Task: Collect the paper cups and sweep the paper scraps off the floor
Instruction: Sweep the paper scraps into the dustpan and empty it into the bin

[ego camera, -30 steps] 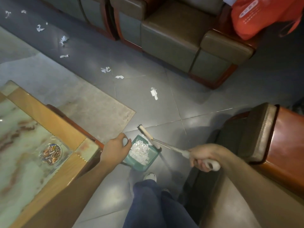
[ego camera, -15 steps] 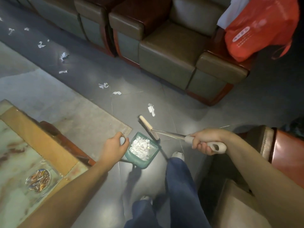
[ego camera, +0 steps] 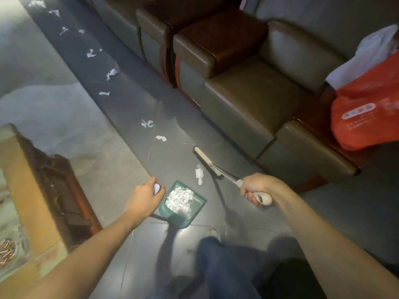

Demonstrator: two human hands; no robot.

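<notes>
A teal dustpan (ego camera: 195, 209) sits low over the grey floor, holding a heap of white paper scraps (ego camera: 179, 198). My left hand (ego camera: 143, 196) grips the white top of its handle. My right hand (ego camera: 255, 189) grips the pale handle of a broom, whose tan head (ego camera: 207, 161) lies on the floor just right of a loose white scrap (ego camera: 199, 174). More scraps trail away up the floor: one small scrap (ego camera: 160, 138), a crumpled scrap (ego camera: 147, 123), and several farther scraps (ego camera: 111, 73). No paper cups are visible.
Olive leather armchairs (ego camera: 248, 98) with red-brown wooden arms line the right side. A red plastic bag (ego camera: 364, 119) lies on one arm. A marble-topped wooden table (ego camera: 28, 203) with an ashtray (ego camera: 7, 252) stands at left. My leg in blue jeans (ego camera: 218, 268) is below the dustpan.
I stepped forward along the floor. The broom head moved from the dustpan's mouth out past the nearest loose scrap. Both hands kept their holds and the dustpan came along.
</notes>
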